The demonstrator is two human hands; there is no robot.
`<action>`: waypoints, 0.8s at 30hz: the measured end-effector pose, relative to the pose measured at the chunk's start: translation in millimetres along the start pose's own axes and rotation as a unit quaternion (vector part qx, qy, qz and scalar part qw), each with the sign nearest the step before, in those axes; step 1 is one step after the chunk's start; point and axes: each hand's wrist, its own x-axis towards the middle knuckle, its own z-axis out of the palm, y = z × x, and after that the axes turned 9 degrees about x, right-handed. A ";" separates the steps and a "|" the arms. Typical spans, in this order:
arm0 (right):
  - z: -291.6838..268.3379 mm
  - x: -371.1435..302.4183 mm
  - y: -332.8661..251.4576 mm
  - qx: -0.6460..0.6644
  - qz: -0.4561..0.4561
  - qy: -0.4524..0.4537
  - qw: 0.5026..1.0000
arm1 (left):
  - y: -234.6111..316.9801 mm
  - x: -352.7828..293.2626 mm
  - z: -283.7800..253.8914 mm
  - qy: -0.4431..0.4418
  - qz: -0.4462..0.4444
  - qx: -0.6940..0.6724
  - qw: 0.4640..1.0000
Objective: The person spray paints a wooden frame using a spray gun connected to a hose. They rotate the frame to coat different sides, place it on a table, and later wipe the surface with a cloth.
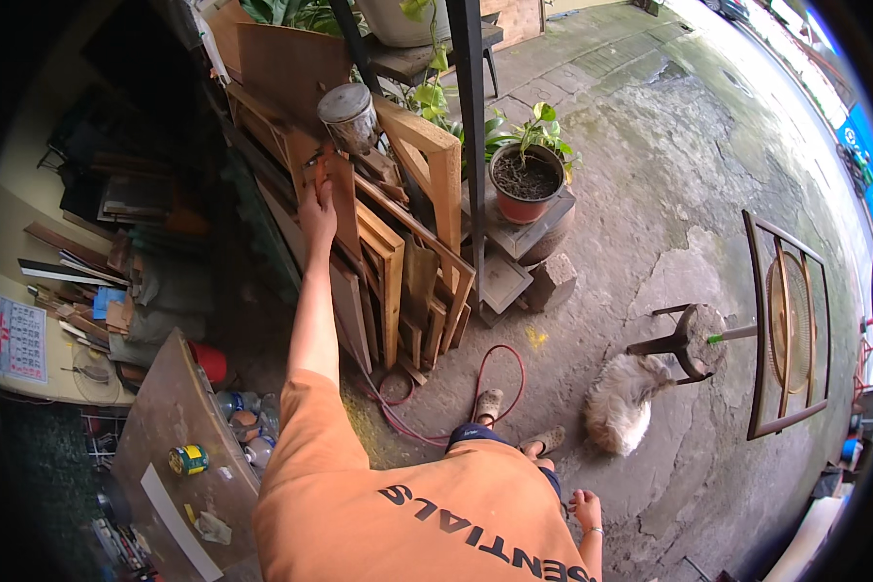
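My left hand (pixel 317 215) reaches out over a stack of leaning boards and frames. Its fingers are closed on a small orange-and-dark tool (pixel 320 163) whose exact kind is unclear. Just beyond the fingertips sits a grey, paint-stained metal can (pixel 349 114) with a round lid. Below and beside this hand stand several brown panels and pale wooden frames (pixel 382 244), upright and tilted. My right hand (pixel 585 509) hangs low at my side, a band at its wrist, fingers loosely curled with nothing visible in them.
A thin red hose (pixel 407 427) loops on the floor near my feet. To the right are a furry dog (pixel 626 403), a dark stool (pixel 691 339) and a dark upright frame (pixel 791 325). A potted plant (pixel 527 179) stands by a black post (pixel 471 126). At lower left is a worktable (pixel 155 427).
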 end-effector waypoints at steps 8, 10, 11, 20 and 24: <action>13.7 4.7 9.0 0.002 0.008 -0.015 1.000 | -7.3 5.4 -1.8 0.022 0.065 -0.038 0.997; 17.1 4.4 14.7 0.000 0.003 -0.010 1.000 | -3.0 8.5 0.4 0.038 0.080 -0.042 0.995; 19.0 2.0 15.3 -0.002 -0.001 -0.006 1.000 | 1.4 11.8 5.1 0.037 0.080 -0.034 0.995; -2.2 -12.4 20.0 -0.050 -0.019 0.032 0.998 | -11.5 24.2 1.0 0.089 0.049 0.043 0.994; -9.2 -11.6 40.2 -0.001 0.034 0.043 0.998 | 28.1 -44.8 -2.7 0.179 0.050 0.046 0.981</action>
